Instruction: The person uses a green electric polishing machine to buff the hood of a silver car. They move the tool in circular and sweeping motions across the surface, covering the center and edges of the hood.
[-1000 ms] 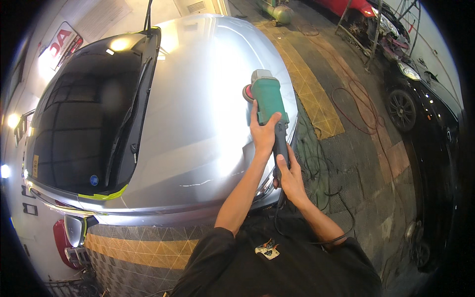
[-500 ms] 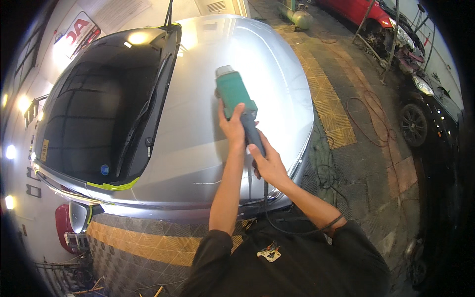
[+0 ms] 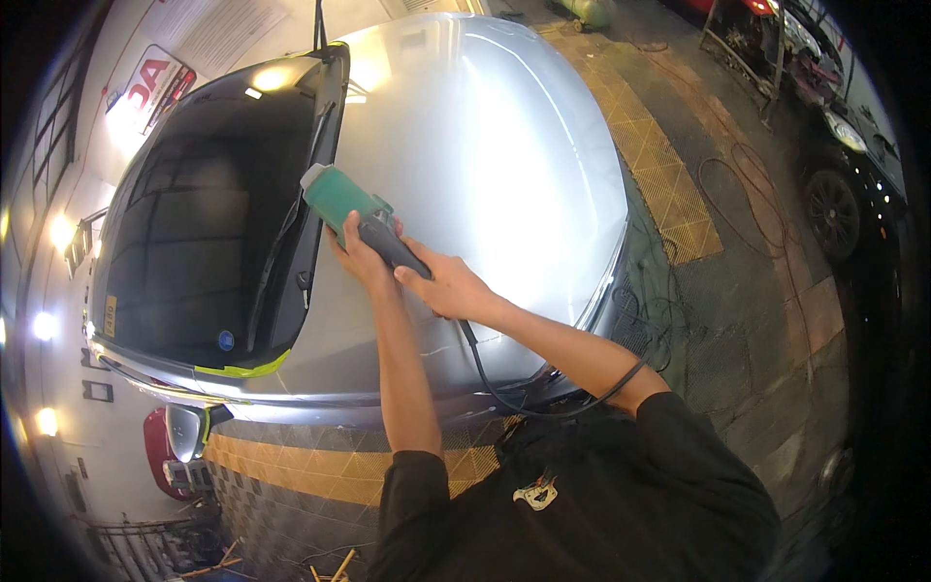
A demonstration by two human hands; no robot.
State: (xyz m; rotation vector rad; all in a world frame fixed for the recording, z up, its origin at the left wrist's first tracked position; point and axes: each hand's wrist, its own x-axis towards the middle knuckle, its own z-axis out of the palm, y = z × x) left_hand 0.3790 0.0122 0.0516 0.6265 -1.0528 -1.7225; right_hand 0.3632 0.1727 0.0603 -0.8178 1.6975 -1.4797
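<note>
Both of my hands hold a green and dark grey power polisher (image 3: 347,199) over the silver car hood (image 3: 417,126). My left hand (image 3: 362,254) is closed round the tool's body near its green housing. Farther back, my right hand (image 3: 448,281) wraps the dark rear handle. The tool's pale front end lies beside the hood's edge at the dark windshield (image 3: 213,204). Its underside is hidden, so I cannot tell whether a pad touches the paint. A black power cord (image 3: 485,373) runs from the handle's end across my right forearm.
Yellow-green masking tape (image 3: 254,367) lines the windshield's lower corner. A side mirror (image 3: 184,430) sticks out at the lower left. Hoses (image 3: 747,199) lie on the floor at right, near a dark car (image 3: 836,209). A green tank (image 3: 587,12) stands at the far edge.
The polisher, held in both hands, has moved left across the hood toward the windshield and tilted further left. The view has shifted slightly, with the car sitting a little differently in it.
</note>
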